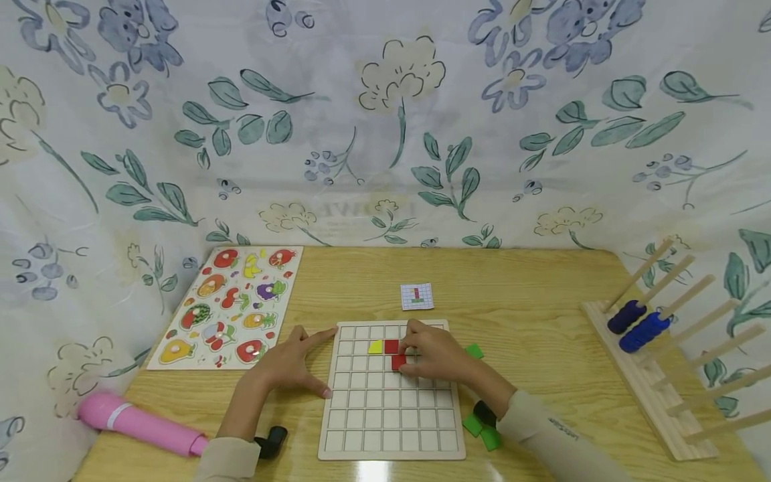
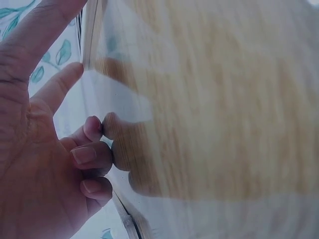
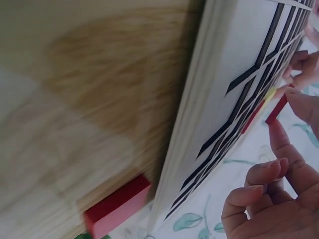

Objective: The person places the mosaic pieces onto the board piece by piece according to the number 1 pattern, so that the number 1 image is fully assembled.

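The right hand [image 1: 436, 355] pinches a red tile [image 1: 398, 362] between thumb and fingertips on the grid board [image 1: 391, 428], directly at 6 o'clock from a second red tile [image 1: 391, 346] with a yellow tile [image 1: 375, 347] at its 9 o'clock. The left hand [image 1: 292, 365] rests spread and holding nothing against the board's 9 o'clock edge. A pattern card [image 1: 417, 296] lies at the board's 12 o'clock, green tiles [image 1: 482, 432] at 4 o'clock, a fruit puzzle [image 1: 229, 304] at 10 o'clock.

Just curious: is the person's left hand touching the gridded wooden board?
Touching. The head view shows the left hand with forefinger and thumb against the grid board's left edge.
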Motion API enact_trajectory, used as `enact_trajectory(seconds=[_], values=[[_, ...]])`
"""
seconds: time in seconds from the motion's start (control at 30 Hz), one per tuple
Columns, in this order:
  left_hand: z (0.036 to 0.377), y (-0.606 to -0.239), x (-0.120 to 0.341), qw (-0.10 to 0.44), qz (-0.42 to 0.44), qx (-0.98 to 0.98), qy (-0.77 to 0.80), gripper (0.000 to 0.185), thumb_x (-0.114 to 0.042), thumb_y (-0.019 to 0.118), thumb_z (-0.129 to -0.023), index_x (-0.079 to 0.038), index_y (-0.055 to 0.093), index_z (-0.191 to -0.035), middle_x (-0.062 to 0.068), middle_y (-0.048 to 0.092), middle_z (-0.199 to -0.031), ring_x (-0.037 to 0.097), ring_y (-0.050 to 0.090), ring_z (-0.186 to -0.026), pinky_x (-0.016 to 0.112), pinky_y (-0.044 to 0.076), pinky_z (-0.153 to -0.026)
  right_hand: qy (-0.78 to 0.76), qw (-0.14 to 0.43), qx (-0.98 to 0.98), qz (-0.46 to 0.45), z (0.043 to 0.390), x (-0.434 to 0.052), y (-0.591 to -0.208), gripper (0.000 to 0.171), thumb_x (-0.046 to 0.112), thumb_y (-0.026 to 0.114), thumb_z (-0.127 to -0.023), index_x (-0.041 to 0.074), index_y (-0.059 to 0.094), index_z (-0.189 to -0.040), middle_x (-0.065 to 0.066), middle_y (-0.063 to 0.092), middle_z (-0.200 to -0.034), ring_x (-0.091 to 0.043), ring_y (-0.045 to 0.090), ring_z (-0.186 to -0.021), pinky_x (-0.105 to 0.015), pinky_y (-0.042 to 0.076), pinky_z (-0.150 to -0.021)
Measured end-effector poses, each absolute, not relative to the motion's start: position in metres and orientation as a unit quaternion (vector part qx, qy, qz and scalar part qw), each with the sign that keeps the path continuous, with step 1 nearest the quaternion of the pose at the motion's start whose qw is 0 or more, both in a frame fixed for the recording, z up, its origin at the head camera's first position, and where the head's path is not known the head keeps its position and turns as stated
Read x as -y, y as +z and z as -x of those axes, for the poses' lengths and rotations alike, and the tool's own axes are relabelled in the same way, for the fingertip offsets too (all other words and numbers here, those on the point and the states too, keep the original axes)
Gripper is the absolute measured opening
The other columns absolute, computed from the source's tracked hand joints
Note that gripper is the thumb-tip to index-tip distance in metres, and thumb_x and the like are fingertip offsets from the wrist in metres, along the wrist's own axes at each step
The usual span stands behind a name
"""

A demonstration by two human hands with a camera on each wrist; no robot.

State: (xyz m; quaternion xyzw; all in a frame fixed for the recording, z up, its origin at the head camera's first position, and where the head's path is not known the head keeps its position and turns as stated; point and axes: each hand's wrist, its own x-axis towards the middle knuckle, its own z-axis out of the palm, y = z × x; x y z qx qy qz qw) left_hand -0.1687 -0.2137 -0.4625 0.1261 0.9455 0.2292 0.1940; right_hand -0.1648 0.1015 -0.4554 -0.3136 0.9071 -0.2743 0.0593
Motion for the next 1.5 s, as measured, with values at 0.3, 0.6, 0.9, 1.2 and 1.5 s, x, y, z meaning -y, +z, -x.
enact_trajectory(seconds=[0.3,0.6,0.9,1.2,1.5], values=[[0.168,-0.462,0.211,0.193,-0.132,-0.944,0.232,0.115,-0.058,0.092,-0.052,-0.035,0.040,-0.152,0.008,0.040,-0.107,0.021,0.046,-0.071,0.034,0.039,-0.059,-0.239,0.046,-0.913,0.328,0.165,-0.093,-0.461,0.023,0.026,0.082,-0.082,0.009,0.077,-0.097,0.003,0.049,-0.087,-0.005,0.042,-0.070,-0.019,0.036,-0.061],[0.169,-0.461,0.210,0.192,-0.132,-0.944,0.233,0.115,-0.055,0.093,-0.052,-0.035,0.039,-0.152,0.008,0.039,-0.107,0.022,0.045,-0.071,0.034,0.037,-0.059,-0.240,0.018,-0.918,0.316,0.161,-0.091,-0.464,0.021,0.026,0.084,-0.080,0.011,0.076,-0.092,0.005,0.043,-0.086,-0.005,0.040,-0.069,-0.020,0.036,-0.060],[0.170,-0.465,0.210,0.201,-0.125,-0.944,0.231,0.115,-0.057,0.092,-0.052,-0.036,0.039,-0.152,0.007,0.039,-0.108,0.022,0.046,-0.071,0.034,0.038,-0.059,-0.289,0.066,-0.905,0.306,0.160,-0.103,-0.456,0.030,0.032,0.082,-0.081,0.012,0.076,-0.102,-0.001,0.049,-0.092,-0.011,0.048,-0.077,-0.021,0.040,-0.066],[0.169,-0.464,0.213,0.201,-0.127,-0.943,0.233,0.116,-0.057,0.092,-0.053,-0.036,0.037,-0.153,0.008,0.039,-0.108,0.022,0.046,-0.072,0.034,0.038,-0.060,-0.391,0.099,-0.875,0.267,0.160,-0.148,-0.460,0.036,0.025,0.084,-0.079,0.008,0.073,-0.109,-0.007,0.048,-0.093,-0.013,0.042,-0.075,-0.022,0.038,-0.066],[0.169,-0.465,0.214,0.204,-0.124,-0.943,0.232,0.116,-0.057,0.092,-0.053,-0.037,0.037,-0.153,0.008,0.038,-0.109,0.022,0.046,-0.073,0.034,0.037,-0.060,-0.402,0.086,-0.879,0.244,0.152,-0.187,-0.466,0.038,0.024,0.085,-0.079,0.006,0.072,-0.110,-0.006,0.046,-0.090,-0.015,0.037,-0.076,-0.026,0.034,-0.067]])
